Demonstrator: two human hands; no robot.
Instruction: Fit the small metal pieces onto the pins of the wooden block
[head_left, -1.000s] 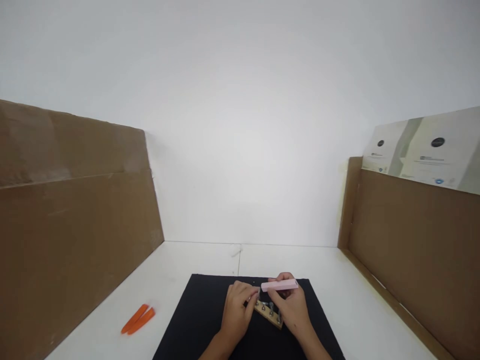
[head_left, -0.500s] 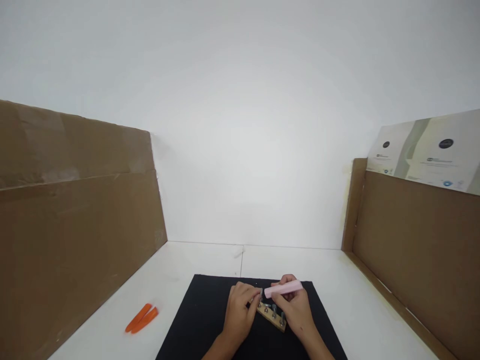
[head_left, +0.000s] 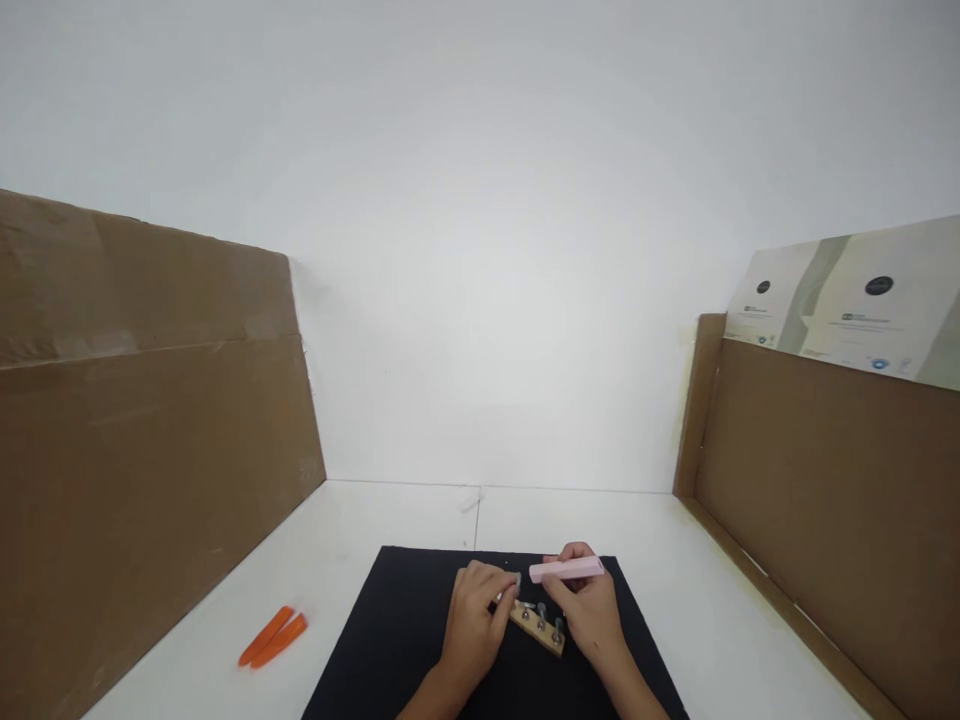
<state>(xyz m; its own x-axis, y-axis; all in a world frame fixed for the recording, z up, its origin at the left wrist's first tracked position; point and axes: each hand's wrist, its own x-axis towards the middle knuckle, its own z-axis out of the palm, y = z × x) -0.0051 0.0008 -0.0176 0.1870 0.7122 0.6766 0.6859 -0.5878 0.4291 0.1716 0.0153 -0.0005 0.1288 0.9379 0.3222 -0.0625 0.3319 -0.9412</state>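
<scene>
Pink bar [head_left: 566, 569] shifted right; hands [head_left: 592, 615] pinch it, bolt [head_left: 517, 581]; black mat [head_left: 397, 620], cardboard walls [head_left: 165, 460].

Looks roomy from the black mat [head_left: 405, 640] out left to the orange pieces [head_left: 282, 640]. Gets tight between left hand [head_left: 474, 612] and right hand [head_left: 590, 608], with bolts [head_left: 541, 613] on the wooden strip [head_left: 547, 639] plus a pink bar [head_left: 568, 569] in the way.

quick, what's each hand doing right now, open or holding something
Left hand: closed, fingertips at the far end of the wooden strip; exactly what they pinch cannot be told.
Right hand: closed, holding the pink bar.
</scene>
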